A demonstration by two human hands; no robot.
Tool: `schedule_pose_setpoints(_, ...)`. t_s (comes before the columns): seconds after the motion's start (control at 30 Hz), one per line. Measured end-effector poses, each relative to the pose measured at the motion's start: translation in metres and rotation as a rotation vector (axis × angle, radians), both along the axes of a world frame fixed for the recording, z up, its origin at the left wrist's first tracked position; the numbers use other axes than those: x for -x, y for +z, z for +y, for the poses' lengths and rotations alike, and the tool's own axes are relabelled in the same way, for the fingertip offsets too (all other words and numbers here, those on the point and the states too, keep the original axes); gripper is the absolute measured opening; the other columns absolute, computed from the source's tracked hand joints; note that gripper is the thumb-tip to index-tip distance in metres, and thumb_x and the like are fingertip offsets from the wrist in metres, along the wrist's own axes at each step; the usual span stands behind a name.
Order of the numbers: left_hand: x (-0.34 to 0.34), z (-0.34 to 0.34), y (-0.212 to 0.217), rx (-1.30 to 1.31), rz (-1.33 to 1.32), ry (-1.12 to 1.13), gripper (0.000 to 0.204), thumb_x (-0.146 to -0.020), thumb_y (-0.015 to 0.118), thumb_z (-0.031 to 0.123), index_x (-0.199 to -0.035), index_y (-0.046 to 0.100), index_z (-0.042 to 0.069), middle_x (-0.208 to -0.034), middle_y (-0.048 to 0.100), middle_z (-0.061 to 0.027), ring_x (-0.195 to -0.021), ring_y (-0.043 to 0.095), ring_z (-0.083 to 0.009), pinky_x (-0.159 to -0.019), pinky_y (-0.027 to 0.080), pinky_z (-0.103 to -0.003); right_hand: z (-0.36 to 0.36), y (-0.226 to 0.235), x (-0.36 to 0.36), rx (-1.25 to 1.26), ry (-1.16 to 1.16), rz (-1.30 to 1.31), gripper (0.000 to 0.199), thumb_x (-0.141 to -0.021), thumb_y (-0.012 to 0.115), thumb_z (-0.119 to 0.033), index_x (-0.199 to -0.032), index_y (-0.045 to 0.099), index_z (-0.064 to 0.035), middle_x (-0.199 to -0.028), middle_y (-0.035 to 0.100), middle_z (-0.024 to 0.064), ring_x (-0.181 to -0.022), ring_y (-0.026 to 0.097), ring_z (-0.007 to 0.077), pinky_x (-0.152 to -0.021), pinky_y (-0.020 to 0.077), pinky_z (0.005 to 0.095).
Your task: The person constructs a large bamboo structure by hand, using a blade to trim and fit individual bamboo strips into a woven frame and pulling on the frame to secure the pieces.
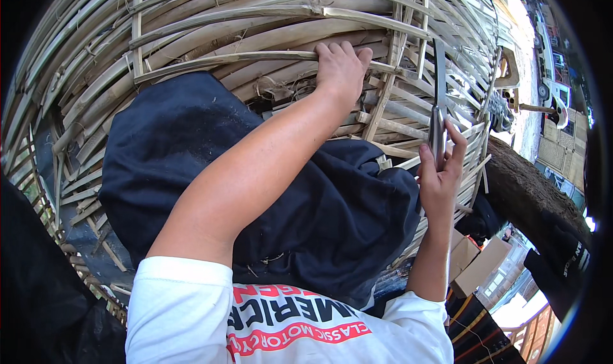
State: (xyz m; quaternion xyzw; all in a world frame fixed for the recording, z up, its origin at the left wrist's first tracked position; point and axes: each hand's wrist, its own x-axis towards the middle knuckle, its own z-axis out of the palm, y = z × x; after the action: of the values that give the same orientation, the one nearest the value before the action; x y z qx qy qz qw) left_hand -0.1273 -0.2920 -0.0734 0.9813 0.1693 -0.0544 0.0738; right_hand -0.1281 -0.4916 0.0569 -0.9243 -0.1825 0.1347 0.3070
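Observation:
My left hand point(340, 74) reaches up over my lap, its fingers closed around the lowest long slat of a bamboo frame point(230, 58). That frame is made of long split strips tied or joined to short upright pieces near both ends. At the right, my right hand point(442, 179) is wrapped around the smooth handle of a knife point(437, 131). Its narrow grey blade points up and away, beside the right end of the frame. Black cloth point(268, 192) covers my lap beneath my left forearm.
Many split bamboo strips point(96, 109) lie piled around and under the frame. A thick tree trunk point(536, 185) stands at the right. Beyond it are cardboard boxes point(482, 265), a white vehicle point(554, 77) and dark striped cloth point(482, 332). Dark material point(45, 281) fills the lower left.

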Motion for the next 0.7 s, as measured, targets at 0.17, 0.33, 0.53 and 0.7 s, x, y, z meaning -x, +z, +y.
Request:
schedule_pose_setpoints(0.17,-0.002,0.001,0.0,0.025,-0.012,0.019,0.046,-0.093,0.051,0.019,-0.138,0.047,0.013,-0.104,0.059,-0.0122,-0.094,0.06,-0.0272,-0.082,0.043,-0.049,-0.007,-0.017,-0.009,0.017,0.062,-0.077,0.048,-0.091,0.063,-0.008,-0.136,0.046,-0.0092,-0.112,0.067,0.0192,-0.09,0.069,0.0252,-0.083,0.0517,0.0357)
schedule_pose_setpoints(0.33,-0.002,0.002,0.001,0.007,0.006,0.025,0.046,-0.092,0.052,0.018,-0.137,0.047,0.012,-0.106,0.06,-0.0134,-0.097,0.061,-0.0282,-0.084,0.043,-0.05,-0.003,-0.015,-0.012,0.081,0.084,-0.008,0.044,-0.091,0.063,-0.009,-0.134,0.049,-0.0079,-0.113,0.067,0.0209,-0.09,0.07,0.0273,-0.08,0.0526,0.0359)
schedule_pose_setpoints(0.53,-0.007,0.001,0.0,-0.002,0.026,0.026,0.041,-0.092,0.053,0.017,-0.132,0.046,0.013,-0.106,0.06,-0.014,-0.098,0.061,-0.0287,-0.085,0.043,-0.051,-0.005,-0.027,-0.019,-0.049,0.236,-0.324,0.043,-0.092,0.063,-0.008,-0.133,0.051,-0.0074,-0.106,0.07,0.0205,-0.092,0.071,0.0306,-0.081,0.0523,0.0374)
schedule_pose_setpoints(0.7,-0.01,0.001,-0.007,-0.02,0.053,0.062,0.037,-0.093,0.053,0.017,-0.13,0.047,0.015,-0.106,0.06,-0.0138,-0.1,0.06,-0.0291,-0.086,0.042,-0.051,0.01,-0.009,-0.017,0.381,0.201,0.028,0.043,-0.092,0.064,-0.006,-0.132,0.049,-0.0053,-0.115,0.066,0.0225,-0.1,0.069,0.0353,-0.086,0.0517,0.0383)
